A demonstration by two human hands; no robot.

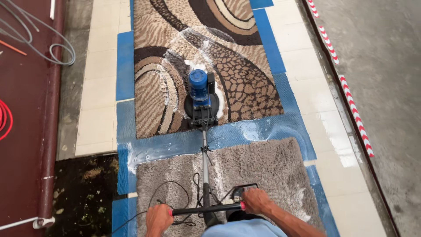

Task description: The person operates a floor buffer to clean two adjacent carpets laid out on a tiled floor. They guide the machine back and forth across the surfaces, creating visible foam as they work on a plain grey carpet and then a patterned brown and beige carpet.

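Your left hand [158,218] is wrapped tight around the left end of the black handlebar [206,210], and your right hand [255,200] is clenched round the right end, fingers curled under by the lever there. That two-fisted hold at both ends looks meant to steady the floor scrubbing machine [201,102], whose steel shaft [205,158] runs away from you to the blue motor. The machine's round base sits on the near end of the patterned brown rug [197,57], in a patch of white foam [195,66]. Nearer you lies a shaggy grey rug [267,171], with the black power cable [175,193] looping loosely over it, clear of the brush. Both rugs rest on blue mats [127,66] over wet pale tiles [101,87]. No buckets or tubs show anywhere.
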